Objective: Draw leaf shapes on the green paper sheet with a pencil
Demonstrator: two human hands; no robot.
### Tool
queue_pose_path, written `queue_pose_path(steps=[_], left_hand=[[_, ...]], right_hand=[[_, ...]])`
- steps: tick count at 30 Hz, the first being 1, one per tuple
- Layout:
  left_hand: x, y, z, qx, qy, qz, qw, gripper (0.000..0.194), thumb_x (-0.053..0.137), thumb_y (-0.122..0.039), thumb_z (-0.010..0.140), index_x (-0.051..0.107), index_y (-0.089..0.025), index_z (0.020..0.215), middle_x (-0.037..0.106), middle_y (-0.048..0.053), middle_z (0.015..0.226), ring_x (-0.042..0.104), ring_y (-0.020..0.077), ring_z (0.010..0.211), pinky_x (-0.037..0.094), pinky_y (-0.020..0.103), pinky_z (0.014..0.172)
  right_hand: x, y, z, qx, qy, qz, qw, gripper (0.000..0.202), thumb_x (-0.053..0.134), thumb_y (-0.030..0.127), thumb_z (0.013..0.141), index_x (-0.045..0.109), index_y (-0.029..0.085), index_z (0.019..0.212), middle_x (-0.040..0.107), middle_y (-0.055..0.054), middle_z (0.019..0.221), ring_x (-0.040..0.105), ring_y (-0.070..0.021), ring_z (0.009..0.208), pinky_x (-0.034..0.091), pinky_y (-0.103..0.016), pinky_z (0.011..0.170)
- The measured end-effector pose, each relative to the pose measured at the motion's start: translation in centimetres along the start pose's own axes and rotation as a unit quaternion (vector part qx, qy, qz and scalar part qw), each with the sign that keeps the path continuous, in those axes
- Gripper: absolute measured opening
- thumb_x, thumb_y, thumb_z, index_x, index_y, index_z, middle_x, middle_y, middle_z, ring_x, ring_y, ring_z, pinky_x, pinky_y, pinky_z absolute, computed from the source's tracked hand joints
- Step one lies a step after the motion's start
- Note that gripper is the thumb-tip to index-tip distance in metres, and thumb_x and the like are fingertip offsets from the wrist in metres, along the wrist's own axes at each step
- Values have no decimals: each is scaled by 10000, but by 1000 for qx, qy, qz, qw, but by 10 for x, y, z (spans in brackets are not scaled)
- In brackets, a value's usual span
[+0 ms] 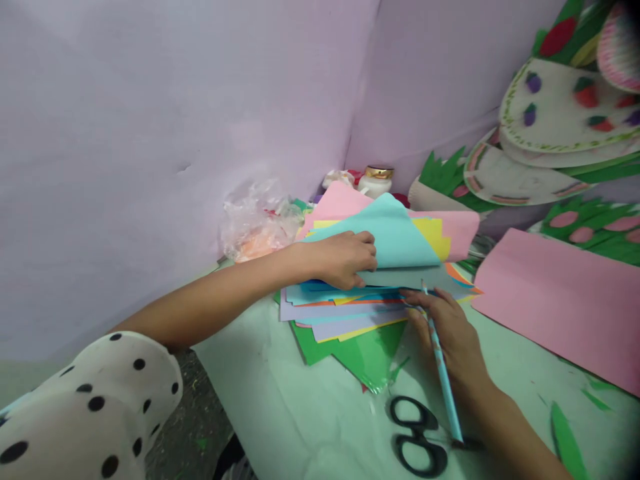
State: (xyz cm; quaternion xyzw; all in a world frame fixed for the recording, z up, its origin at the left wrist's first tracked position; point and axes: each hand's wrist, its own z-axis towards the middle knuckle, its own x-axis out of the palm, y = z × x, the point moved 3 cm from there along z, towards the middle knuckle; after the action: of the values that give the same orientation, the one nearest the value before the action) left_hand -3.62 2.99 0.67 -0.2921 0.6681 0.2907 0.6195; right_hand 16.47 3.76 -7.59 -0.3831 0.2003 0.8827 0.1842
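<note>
A thick pile of coloured paper (345, 313) lies on the table, with blue, lilac, yellow and orange edges showing. My left hand (347, 259) reaches across its top, fingers curled on a light blue sheet (400, 233) that is folded back. At the pile's near right edge, my right hand (450, 333) has a light blue pencil (441, 367) between its fingers. The fingertips of that hand touch the sheets, though what they pinch there is hidden. Green sheets (370, 353) stick out under the pile. Black-handled scissors (419, 437) lie nearby, their blades partly covered by my right arm.
A pink sheet (555, 307) lies at the right. Paper crafts (555, 113) hang on the right wall. Behind the pile are a clear plastic bag (260, 217) and a gold-lidded jar (377, 181). Green paper scraps (567, 440) lie on the table (280, 413).
</note>
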Motion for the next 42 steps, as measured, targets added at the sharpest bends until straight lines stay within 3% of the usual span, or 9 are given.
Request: queue_pose_path(steps=[6,10,14,19,25,31,35,39,42], left_hand=[[-2,1,-1,1,0,-11,1000,218,606,-360,856,662,-157,913,648,91,962,450,272,1093,377,339,848],[0,-5,-2,-19,-12,-18,1000,345,574,-487,861,647,-152,898,644,101,946,450,283,1093,371,363,874],[2,-12,-3,-47,-42,-11,998,255,679,-364,781,640,-137,890,642,112,930,490,290,1045,395,387,864],[3,-8,3,-78,-72,-18,994,99,660,-225,774,653,-151,839,651,105,917,520,307,1035,425,422,832],[1,-12,1,-104,-54,-43,992,110,594,-180,803,649,-161,896,647,102,1005,492,307,1106,424,449,882],[2,-13,-1,-111,-55,-63,990,140,552,-187,822,646,-170,925,650,95,1027,478,301,1121,399,462,923],[5,-15,0,-114,-57,-72,989,153,542,-206,825,652,-182,930,652,100,1029,485,299,1104,399,458,923],[8,-25,-3,-100,-68,-83,989,184,521,-228,830,656,-201,951,655,112,1021,501,306,1087,394,461,927],[8,-38,-15,-75,-56,-112,989,243,544,-264,811,656,-236,1025,648,105,1094,521,309,1105,411,443,923]], right_hand=[[5,0,7,24,14,-10,1000,180,389,300,950,543,208,968,711,-57,924,670,-229,889,272,-574,1079],[7,3,10,17,7,-17,1000,149,399,275,949,530,210,979,699,-58,910,663,-225,879,279,-581,1066],[4,11,17,23,-31,-26,999,112,407,189,934,510,228,952,687,-28,838,666,-207,816,322,-576,1036],[3,14,28,48,-25,7,998,137,423,138,905,509,231,957,681,-23,865,659,-191,858,314,-579,1060],[-1,19,30,62,-34,16,997,140,425,135,904,511,226,966,691,-37,895,659,-200,893,309,-603,1063],[4,22,29,67,-64,13,996,153,428,125,898,499,246,960,697,-29,955,665,-200,915,314,-584,1072],[5,23,27,72,-75,3,995,160,413,121,898,495,243,961,685,-20,881,673,-191,834,336,-576,1059],[9,21,25,67,-70,-8,995,159,415,112,879,493,249,901,667,5,792,674,-186,767,354,-574,1049],[7,19,11,50,-103,-25,993,182,400,109,881,498,261,896,677,25,752,679,-177,714,410,-528,1028]])
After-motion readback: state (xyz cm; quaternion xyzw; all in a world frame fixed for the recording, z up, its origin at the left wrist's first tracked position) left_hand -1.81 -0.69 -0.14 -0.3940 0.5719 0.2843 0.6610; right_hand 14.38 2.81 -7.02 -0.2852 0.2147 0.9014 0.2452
